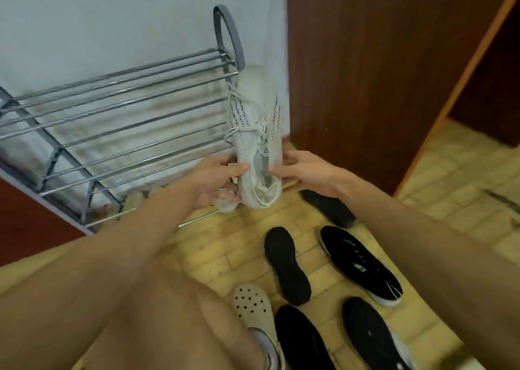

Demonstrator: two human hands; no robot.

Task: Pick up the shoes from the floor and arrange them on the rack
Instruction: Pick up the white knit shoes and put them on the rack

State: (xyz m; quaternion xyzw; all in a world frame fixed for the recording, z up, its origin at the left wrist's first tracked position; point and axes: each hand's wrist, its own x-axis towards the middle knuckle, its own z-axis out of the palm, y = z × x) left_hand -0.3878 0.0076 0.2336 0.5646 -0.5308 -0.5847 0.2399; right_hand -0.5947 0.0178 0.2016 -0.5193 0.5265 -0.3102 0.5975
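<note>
I hold a white laced sneaker (257,133) in the air, toe pointing away, by the right end of the metal rack (118,116). My left hand (218,179) grips its heel from the left, and a second white shoe (226,202) shows beneath that hand. My right hand (302,169) touches the heel's right side with thumb and fingers. The grey tube rack stands against the pale wall with bare shelves. On the yellow brick floor lie several black shoes: one (287,265) upside down, one with a white sole (361,264), one behind my right wrist (329,207).
A brown wooden cabinet (365,74) rises right of the rack. A beige clog (254,310) is on my foot at the bottom, with two more black shoes, one (302,341) and another (371,336), beside it. My bare knee fills the lower left.
</note>
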